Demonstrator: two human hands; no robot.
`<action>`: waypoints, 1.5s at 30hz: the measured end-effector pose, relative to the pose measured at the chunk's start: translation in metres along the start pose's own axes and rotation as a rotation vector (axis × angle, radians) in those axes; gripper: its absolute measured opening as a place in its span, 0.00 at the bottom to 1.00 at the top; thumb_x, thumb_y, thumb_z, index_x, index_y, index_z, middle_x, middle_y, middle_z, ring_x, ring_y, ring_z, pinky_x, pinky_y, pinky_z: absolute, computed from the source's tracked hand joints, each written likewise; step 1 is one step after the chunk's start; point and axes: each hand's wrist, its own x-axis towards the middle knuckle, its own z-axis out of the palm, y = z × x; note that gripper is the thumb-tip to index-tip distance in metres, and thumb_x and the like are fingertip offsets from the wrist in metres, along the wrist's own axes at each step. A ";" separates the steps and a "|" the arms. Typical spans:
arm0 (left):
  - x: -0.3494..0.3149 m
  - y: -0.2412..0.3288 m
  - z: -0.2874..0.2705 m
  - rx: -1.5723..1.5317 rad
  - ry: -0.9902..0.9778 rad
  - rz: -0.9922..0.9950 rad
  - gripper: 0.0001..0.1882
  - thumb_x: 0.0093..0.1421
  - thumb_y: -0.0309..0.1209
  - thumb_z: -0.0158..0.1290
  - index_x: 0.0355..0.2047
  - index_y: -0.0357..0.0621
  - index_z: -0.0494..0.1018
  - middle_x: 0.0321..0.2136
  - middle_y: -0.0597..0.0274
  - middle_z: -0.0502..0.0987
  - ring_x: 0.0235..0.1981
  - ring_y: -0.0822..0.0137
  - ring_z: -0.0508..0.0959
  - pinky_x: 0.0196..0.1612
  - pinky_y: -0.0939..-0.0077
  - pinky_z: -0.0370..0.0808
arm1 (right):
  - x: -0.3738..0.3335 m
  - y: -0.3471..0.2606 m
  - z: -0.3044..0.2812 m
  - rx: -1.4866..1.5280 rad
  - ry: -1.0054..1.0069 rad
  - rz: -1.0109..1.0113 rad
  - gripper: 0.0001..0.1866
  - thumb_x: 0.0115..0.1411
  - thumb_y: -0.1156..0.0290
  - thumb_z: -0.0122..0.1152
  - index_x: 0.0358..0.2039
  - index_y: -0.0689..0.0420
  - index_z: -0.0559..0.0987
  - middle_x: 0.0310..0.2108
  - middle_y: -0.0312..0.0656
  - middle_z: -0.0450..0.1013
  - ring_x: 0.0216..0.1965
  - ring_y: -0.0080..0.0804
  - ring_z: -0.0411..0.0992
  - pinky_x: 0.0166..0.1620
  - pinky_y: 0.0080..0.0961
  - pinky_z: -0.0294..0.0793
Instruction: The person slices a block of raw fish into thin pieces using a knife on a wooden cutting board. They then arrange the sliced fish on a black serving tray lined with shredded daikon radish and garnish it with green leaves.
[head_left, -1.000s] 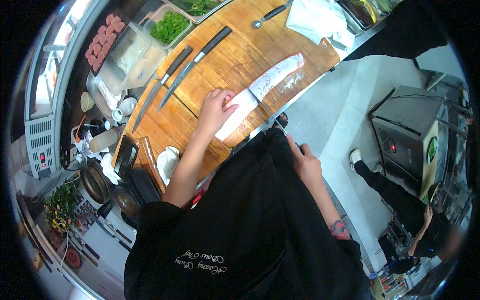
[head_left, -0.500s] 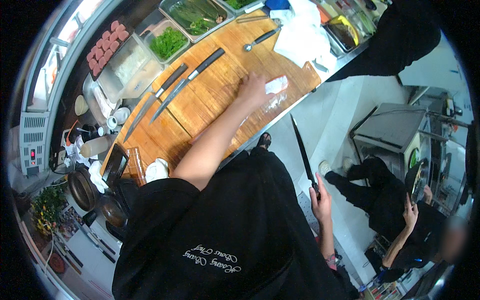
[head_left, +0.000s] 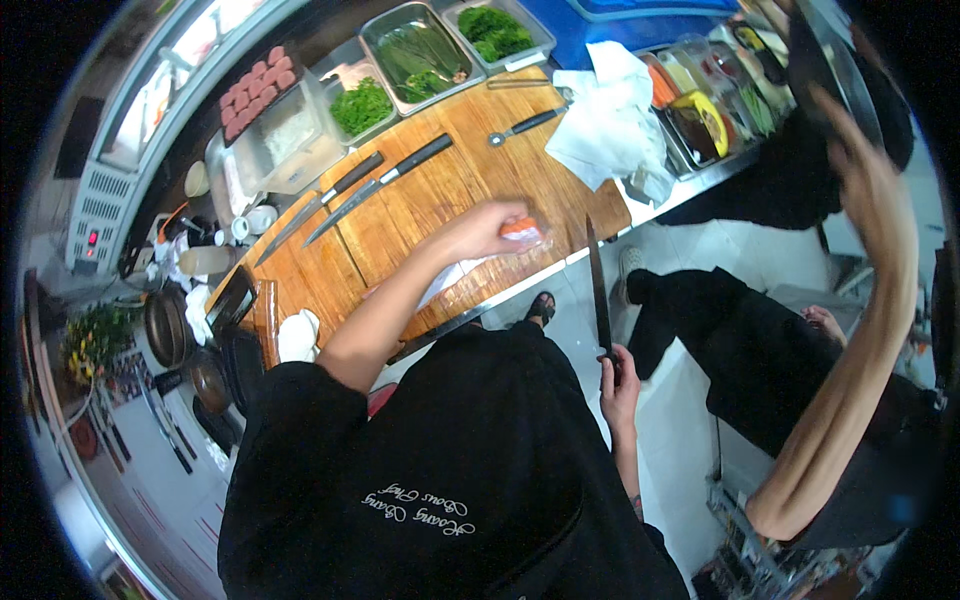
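Note:
My left hand [head_left: 490,230] is closed over the end of an orange-and-white piece [head_left: 520,229] that looks like salmon fillet, near the front edge of the wooden board [head_left: 460,190]. A shiny clear film lies around it, and my forearm hides part of what lies below. In my right hand [head_left: 621,378] is the handle of a long, narrow dark-bladed knife [head_left: 599,290]. Its blade points away from me, just off the right front edge of the board. Two more knives lie on the board, a black-handled knife [head_left: 415,158] and a darker-handled knife [head_left: 350,177].
A small round-headed tool [head_left: 525,126] and a white cloth [head_left: 610,120] lie at the far right of the board. Behind stand containers of greens [head_left: 362,106] and a tray of pink meat pieces [head_left: 257,95]. At right a co-worker's arm [head_left: 860,330] reaches up toward the counter.
My left hand has turned and now wraps the orange piece, which sits a little nearer me. The knife has moved closer to the board. The co-worker has come nearer, arm raised.

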 end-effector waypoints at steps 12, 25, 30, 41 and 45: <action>-0.044 0.088 0.007 -0.695 0.738 -0.134 0.13 0.62 0.24 0.63 0.46 0.37 0.77 0.39 0.62 0.83 0.39 0.75 0.81 0.43 0.79 0.79 | 0.132 -0.036 -0.056 -0.045 -0.342 -0.153 0.15 0.70 0.68 0.57 0.54 0.59 0.74 0.34 0.44 0.79 0.35 0.31 0.79 0.40 0.29 0.77; -0.046 -0.042 0.032 0.160 0.933 -0.228 0.13 0.59 0.31 0.63 0.44 0.44 0.78 0.46 0.55 0.75 0.53 0.52 0.72 0.59 0.59 0.69 | 0.183 -0.088 0.003 -0.551 -0.446 -0.570 0.32 0.66 0.74 0.55 0.69 0.36 0.65 0.45 0.47 0.73 0.42 0.53 0.76 0.43 0.45 0.78; -0.021 -0.048 0.045 0.261 0.820 -0.190 0.12 0.59 0.35 0.63 0.41 0.46 0.78 0.44 0.57 0.72 0.51 0.52 0.70 0.56 0.56 0.68 | 0.201 -0.109 0.039 -0.674 -0.501 -0.620 0.32 0.67 0.73 0.53 0.69 0.33 0.64 0.51 0.48 0.73 0.44 0.53 0.77 0.43 0.46 0.80; -0.017 -0.048 0.045 0.324 0.770 -0.229 0.10 0.57 0.35 0.62 0.38 0.47 0.78 0.44 0.57 0.70 0.52 0.53 0.69 0.55 0.57 0.68 | 0.209 -0.100 0.057 -0.727 -0.513 -0.638 0.36 0.65 0.77 0.51 0.71 0.31 0.62 0.53 0.50 0.73 0.43 0.54 0.78 0.42 0.46 0.80; -0.018 -0.047 0.047 0.334 0.782 -0.242 0.10 0.58 0.35 0.62 0.38 0.48 0.78 0.44 0.57 0.70 0.52 0.53 0.69 0.55 0.56 0.69 | 0.196 -0.107 0.041 -0.616 -0.484 -0.693 0.35 0.66 0.76 0.52 0.70 0.32 0.62 0.50 0.51 0.73 0.42 0.55 0.77 0.42 0.46 0.80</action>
